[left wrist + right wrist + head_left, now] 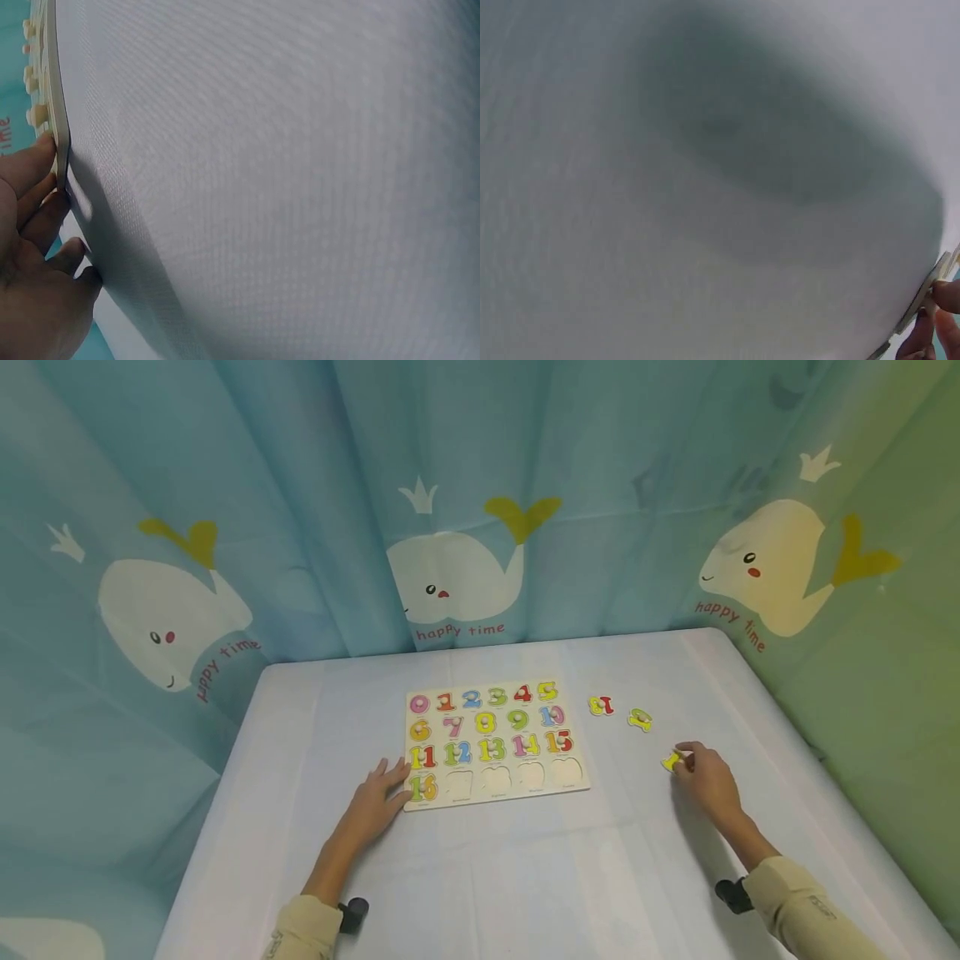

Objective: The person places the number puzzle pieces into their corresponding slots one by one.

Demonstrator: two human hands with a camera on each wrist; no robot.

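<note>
On the white cloth-covered worktop (525, 877), the left hand (372, 806) is lying flat with fingers straight, its grip open, fingertips touching the 7 o'clock corner of the pale wooden number puzzle board (495, 745). At 3 o'clock from the board, the right hand (705, 779) is pinching a small yellow wooden number piece (671, 762) on the cloth. Farther back, a yellow loose number piece (640, 719) and a yellow-and-red number piece (601, 705) are lying near the board's 2 o'clock corner.
</note>
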